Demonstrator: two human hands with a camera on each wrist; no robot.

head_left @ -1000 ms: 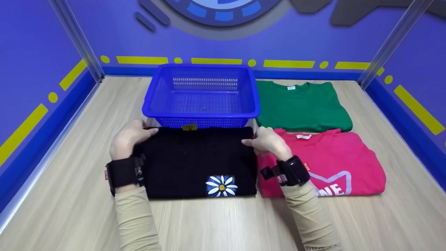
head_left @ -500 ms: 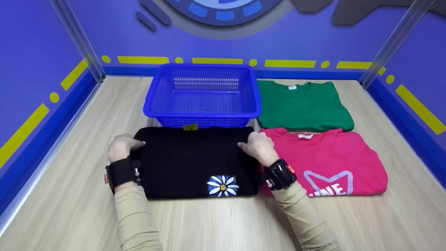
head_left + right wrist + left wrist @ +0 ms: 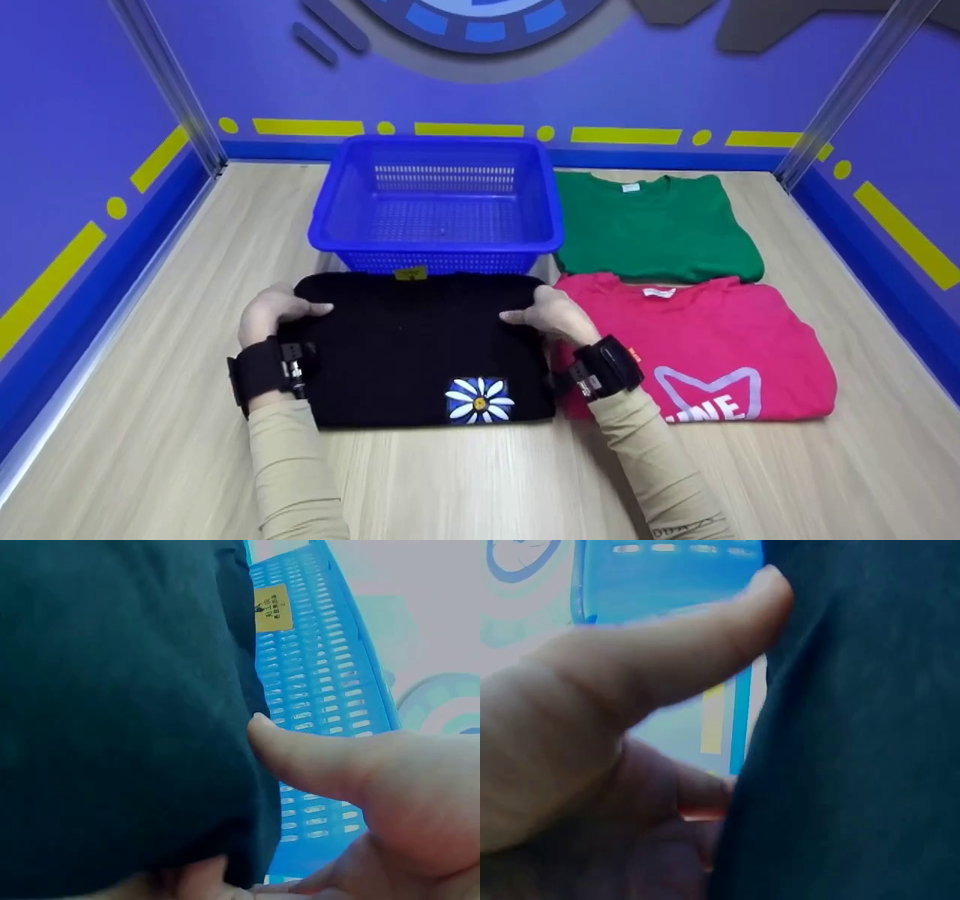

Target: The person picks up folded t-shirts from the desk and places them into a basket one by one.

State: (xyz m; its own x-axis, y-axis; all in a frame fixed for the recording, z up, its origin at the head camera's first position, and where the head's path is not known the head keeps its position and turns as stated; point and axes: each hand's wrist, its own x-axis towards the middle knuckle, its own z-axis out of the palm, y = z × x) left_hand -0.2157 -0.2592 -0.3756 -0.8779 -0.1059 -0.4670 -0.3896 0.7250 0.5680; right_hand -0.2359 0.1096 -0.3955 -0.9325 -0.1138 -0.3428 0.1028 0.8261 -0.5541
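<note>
A folded black T-shirt (image 3: pixel 412 345) lies flat in front of the basket, with a yellow neck label (image 3: pixel 410 274) and a daisy print (image 3: pixel 480 401) at its lower right. At its left side my left hand (image 3: pixel 277 311) grips the edge, thumb on top; the left wrist view shows fingers (image 3: pixel 705 793) going behind the cloth. My right hand (image 3: pixel 559 311) holds the opposite side the same way. In the right wrist view its thumb touches the black cloth (image 3: pixel 127 712), and some fingertips go under the edge, partly hidden.
A blue plastic basket (image 3: pixel 435 247) with slotted sides stands just behind the black T-shirt. To the right lie a folded pink T-shirt (image 3: pixel 780 330) and, behind it, a folded green T-shirt (image 3: pixel 660 232). Blue panels (image 3: pixel 480 97) wall the wooden table (image 3: pixel 450 480) at the back and sides.
Both hands have come down from the T-shirt's top corners to its sides, then shifted slightly inward, thumbs now farther over the cloth. The T-shirt and basket have stayed in place.
</note>
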